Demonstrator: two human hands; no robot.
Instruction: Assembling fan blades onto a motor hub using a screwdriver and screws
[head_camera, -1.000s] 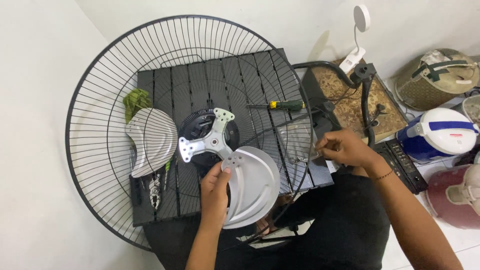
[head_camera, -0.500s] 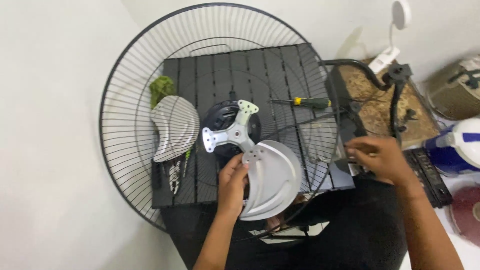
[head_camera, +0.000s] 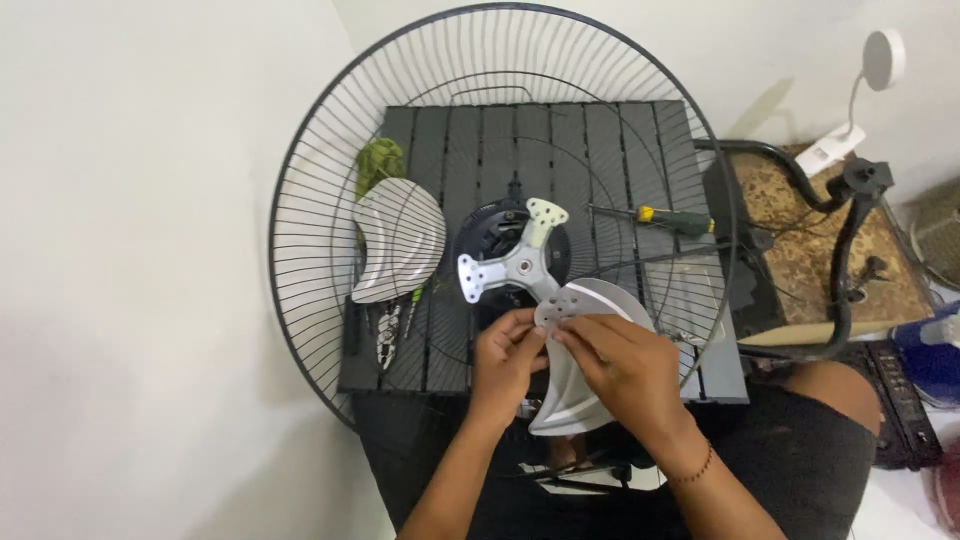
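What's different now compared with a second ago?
The right hand came in from the table's right side and now grips the fan blade alongside the left hand, at the three-armed hub. The other blade, the screwdriver and the wire guard stayed where they were.

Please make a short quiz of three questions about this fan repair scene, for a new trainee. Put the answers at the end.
1. True or false: both hands are at the perforated end of the fan blade.
2. Where does the second fan blade lie?
A. left of the three-arm metal hub, behind the wire guard
B. on the floor
C. in the right hand
3. Fill in: the screwdriver with the yellow and green handle lies on the dark slatted ____.

Key: 1 true; 2 A; 3 table.
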